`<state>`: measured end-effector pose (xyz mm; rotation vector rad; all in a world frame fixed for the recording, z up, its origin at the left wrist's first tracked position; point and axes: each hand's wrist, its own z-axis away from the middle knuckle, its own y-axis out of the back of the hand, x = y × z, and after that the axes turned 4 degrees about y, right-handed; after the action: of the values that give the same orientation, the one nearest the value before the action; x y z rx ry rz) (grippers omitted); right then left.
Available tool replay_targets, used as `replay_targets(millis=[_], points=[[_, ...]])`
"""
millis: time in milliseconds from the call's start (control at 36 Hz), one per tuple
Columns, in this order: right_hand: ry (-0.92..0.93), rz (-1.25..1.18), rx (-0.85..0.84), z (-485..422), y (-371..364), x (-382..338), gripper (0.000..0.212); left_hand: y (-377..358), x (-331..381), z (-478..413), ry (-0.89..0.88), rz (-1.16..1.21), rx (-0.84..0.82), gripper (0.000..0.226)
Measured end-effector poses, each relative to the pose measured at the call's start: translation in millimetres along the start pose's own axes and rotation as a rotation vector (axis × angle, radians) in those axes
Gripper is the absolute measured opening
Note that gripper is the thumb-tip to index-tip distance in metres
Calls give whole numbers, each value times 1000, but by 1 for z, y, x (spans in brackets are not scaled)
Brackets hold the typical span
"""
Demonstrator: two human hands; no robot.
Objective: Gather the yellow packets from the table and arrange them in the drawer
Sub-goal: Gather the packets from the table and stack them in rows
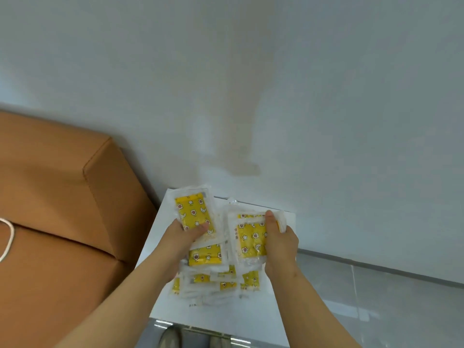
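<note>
Big brown cardboard box (57,197) on the left, with a white cord (8,237) looped at its edge. Plain pale wall (276,84) behind, marked by a faint brownish stain (238,136). Shiny grey floor (376,297) lower right. Tip of a shoe (169,337) at the bottom.

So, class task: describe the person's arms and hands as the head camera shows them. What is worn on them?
Both arms are bare as far as the picture shows: no sleeves appear. The left hand and right hand wear no gloves, and no rings, watch or bracelets are visible. Fingernails look short and unpainted.
</note>
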<state>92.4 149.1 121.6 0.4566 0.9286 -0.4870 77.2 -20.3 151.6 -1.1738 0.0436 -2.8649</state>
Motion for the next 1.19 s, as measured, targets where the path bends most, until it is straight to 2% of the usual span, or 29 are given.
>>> replay_targets(millis=[194, 278, 417, 667, 944, 1194], points=[[47, -170, -23, 61, 10, -32, 29, 15, 21, 54, -110, 2, -74, 19], [48, -237, -26, 97, 10, -33, 29, 31, 22, 81, -151, 0, -116, 14], [78, -316, -35, 168, 11, -18, 27, 71, 6, 125, -195, 12, -168, 17], [67, -458, 81, 304, 21, 27, 21, 134, -38, 216, -230, -25, -224, 13], [87, -539, 129, 419, 94, 74, 26, 146, -116, 320, -237, -33, -311, 16], [46, -467, 150, 514, 207, 170, 26, 132, -253, 432, -192, -3, -314, 25]])
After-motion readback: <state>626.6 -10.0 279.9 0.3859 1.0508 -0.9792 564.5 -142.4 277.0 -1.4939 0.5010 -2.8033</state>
